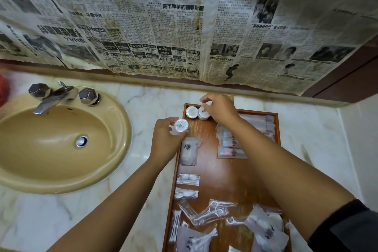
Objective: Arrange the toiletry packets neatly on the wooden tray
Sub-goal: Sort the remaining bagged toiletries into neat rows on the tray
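Note:
A wooden tray (214, 170) lies on the marble counter to the right of the sink. My left hand (165, 139) holds a small round white soap packet (181, 126) with a dark emblem, just over the tray's left rim. My right hand (217, 108) pinches a second round packet (204, 113) at the tray's far left corner, beside a third round packet (191, 111) lying there. A flat emblem sachet (189, 152) lies along the left side. Toothbrush packets (231, 145) are stacked under my right forearm. Cotton packets (187, 179) and loose floss picks and swabs (206, 213) fill the near end.
A tan oval sink (57, 141) with a chrome tap (53, 96) takes up the left of the marble counter (311, 145). Newspaper sheets (184, 26) cover the wall behind. A dark wooden frame (351, 80) stands at the right.

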A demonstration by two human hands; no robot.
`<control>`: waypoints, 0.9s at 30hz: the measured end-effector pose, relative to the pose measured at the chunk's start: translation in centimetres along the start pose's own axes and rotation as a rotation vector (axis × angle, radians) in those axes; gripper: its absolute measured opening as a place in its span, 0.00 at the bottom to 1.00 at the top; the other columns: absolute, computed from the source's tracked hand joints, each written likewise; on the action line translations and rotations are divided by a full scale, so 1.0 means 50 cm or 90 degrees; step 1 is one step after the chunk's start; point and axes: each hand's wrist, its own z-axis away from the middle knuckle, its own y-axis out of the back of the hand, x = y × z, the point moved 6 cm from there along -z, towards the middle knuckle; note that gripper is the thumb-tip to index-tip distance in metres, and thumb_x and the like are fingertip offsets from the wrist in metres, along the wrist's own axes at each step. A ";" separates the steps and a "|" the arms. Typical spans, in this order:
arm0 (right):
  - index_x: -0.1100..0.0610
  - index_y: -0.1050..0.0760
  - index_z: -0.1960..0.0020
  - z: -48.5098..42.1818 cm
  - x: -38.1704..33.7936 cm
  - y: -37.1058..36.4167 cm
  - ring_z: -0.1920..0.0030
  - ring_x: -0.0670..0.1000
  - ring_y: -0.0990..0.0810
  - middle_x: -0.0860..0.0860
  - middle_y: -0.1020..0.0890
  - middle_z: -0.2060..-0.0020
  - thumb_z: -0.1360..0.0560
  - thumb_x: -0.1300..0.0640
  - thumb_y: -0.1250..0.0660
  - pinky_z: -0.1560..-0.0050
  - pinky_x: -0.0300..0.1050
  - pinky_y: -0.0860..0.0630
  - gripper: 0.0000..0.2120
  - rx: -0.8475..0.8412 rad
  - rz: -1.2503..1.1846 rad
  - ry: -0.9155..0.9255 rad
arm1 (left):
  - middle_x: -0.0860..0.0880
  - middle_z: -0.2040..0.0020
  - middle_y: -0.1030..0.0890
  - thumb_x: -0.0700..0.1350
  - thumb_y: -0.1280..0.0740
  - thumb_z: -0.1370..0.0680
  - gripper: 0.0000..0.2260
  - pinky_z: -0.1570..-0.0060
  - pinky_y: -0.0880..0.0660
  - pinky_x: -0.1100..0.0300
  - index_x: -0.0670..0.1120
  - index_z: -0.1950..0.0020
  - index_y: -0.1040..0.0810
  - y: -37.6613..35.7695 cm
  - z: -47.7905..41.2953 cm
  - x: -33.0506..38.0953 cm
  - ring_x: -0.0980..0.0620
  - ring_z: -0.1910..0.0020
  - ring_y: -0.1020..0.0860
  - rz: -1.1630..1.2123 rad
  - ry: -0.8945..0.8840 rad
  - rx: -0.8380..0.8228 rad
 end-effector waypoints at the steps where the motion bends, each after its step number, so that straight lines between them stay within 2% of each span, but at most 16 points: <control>1: 0.44 0.18 0.46 0.011 0.014 0.011 0.51 0.44 0.21 0.40 0.15 0.48 0.22 0.52 0.30 0.36 0.47 0.38 0.06 0.023 -0.004 -0.009 | 0.57 0.45 0.24 0.48 0.21 0.28 0.18 0.53 0.30 0.72 0.54 0.41 0.21 -0.007 -0.005 0.009 0.59 0.48 0.23 -0.004 -0.015 -0.003; 3: 0.43 0.18 0.49 0.038 0.039 0.030 0.54 0.42 0.22 0.39 0.15 0.51 0.22 0.51 0.29 0.35 0.50 0.34 0.04 0.051 -0.011 -0.031 | 0.58 0.46 0.25 0.46 0.21 0.28 0.18 0.49 0.27 0.67 0.55 0.42 0.21 -0.025 -0.017 0.033 0.57 0.47 0.24 -0.016 -0.050 -0.014; 5: 0.43 0.18 0.51 0.065 0.063 0.037 0.52 0.43 0.20 0.39 0.16 0.53 0.24 0.51 0.28 0.35 0.55 0.29 0.03 0.059 -0.034 -0.042 | 0.55 0.46 0.24 0.45 0.20 0.30 0.18 0.45 0.24 0.57 0.57 0.44 0.20 -0.050 -0.031 0.057 0.53 0.46 0.23 -0.038 -0.083 -0.031; 7: 0.44 0.17 0.51 0.089 0.076 0.041 0.51 0.42 0.19 0.38 0.16 0.55 0.24 0.50 0.27 0.38 0.53 0.26 0.03 0.042 -0.079 -0.065 | 0.54 0.45 0.23 0.46 0.20 0.31 0.19 0.43 0.23 0.49 0.57 0.43 0.19 -0.077 -0.046 0.078 0.52 0.46 0.22 -0.074 -0.110 -0.040; 10: 0.49 0.15 0.49 0.107 0.079 0.032 0.55 0.41 0.17 0.42 0.15 0.59 0.26 0.49 0.24 0.47 0.46 0.22 0.07 -0.041 -0.204 -0.132 | 0.59 0.47 0.21 0.50 0.22 0.32 0.18 0.42 0.25 0.46 0.57 0.43 0.18 -0.108 -0.057 0.108 0.54 0.44 0.22 -0.119 -0.165 -0.041; 13: 0.52 0.15 0.49 0.106 0.078 0.029 0.53 0.45 0.15 0.46 0.13 0.56 0.26 0.51 0.24 0.47 0.46 0.21 0.08 -0.054 -0.307 -0.167 | 0.57 0.46 0.19 0.55 0.25 0.32 0.17 0.42 0.25 0.44 0.58 0.43 0.17 -0.127 -0.059 0.120 0.54 0.43 0.22 -0.127 -0.205 -0.047; 16: 0.53 0.17 0.46 0.100 0.086 0.028 0.50 0.49 0.15 0.49 0.13 0.53 0.27 0.53 0.23 0.46 0.47 0.20 0.10 -0.055 -0.365 -0.195 | 0.56 0.44 0.18 0.56 0.26 0.32 0.20 0.42 0.28 0.42 0.55 0.41 0.17 -0.138 -0.059 0.113 0.53 0.41 0.22 -0.150 -0.265 -0.069; 18: 0.55 0.17 0.46 0.095 0.090 0.019 0.49 0.51 0.14 0.51 0.12 0.53 0.27 0.58 0.22 0.43 0.48 0.20 0.11 -0.088 -0.404 -0.207 | 0.54 0.42 0.19 0.54 0.25 0.31 0.22 0.39 0.31 0.42 0.54 0.38 0.19 -0.139 -0.059 0.105 0.51 0.40 0.23 -0.179 -0.300 -0.096; 20: 0.56 0.15 0.46 0.092 0.091 0.010 0.51 0.50 0.14 0.52 0.12 0.55 0.27 0.61 0.23 0.42 0.48 0.20 0.10 -0.135 -0.412 -0.213 | 0.54 0.40 0.19 0.52 0.23 0.29 0.24 0.37 0.36 0.48 0.54 0.34 0.21 -0.132 -0.059 0.102 0.49 0.40 0.24 -0.184 -0.305 -0.119; 23: 0.56 0.14 0.46 0.088 0.087 0.008 0.58 0.47 0.16 0.51 0.12 0.57 0.27 0.63 0.24 0.52 0.46 0.20 0.10 -0.174 -0.372 -0.216 | 0.56 0.40 0.18 0.55 0.26 0.29 0.25 0.40 0.39 0.55 0.54 0.33 0.22 -0.110 -0.063 0.101 0.53 0.40 0.25 -0.173 -0.290 -0.103; 25: 0.56 0.14 0.49 0.084 0.087 0.014 0.63 0.46 0.17 0.51 0.12 0.60 0.27 0.63 0.25 0.58 0.43 0.21 0.08 -0.153 -0.352 -0.243 | 0.55 0.41 0.18 0.57 0.30 0.30 0.24 0.41 0.38 0.56 0.54 0.35 0.21 -0.094 -0.069 0.096 0.53 0.40 0.24 -0.172 -0.272 -0.063; 27: 0.56 0.16 0.52 0.079 0.092 0.020 0.64 0.47 0.17 0.54 0.13 0.61 0.26 0.62 0.26 0.59 0.44 0.22 0.04 -0.094 -0.348 -0.284 | 0.53 0.41 0.18 0.53 0.29 0.30 0.23 0.42 0.38 0.55 0.54 0.35 0.20 -0.079 -0.079 0.088 0.47 0.39 0.24 -0.191 -0.222 -0.039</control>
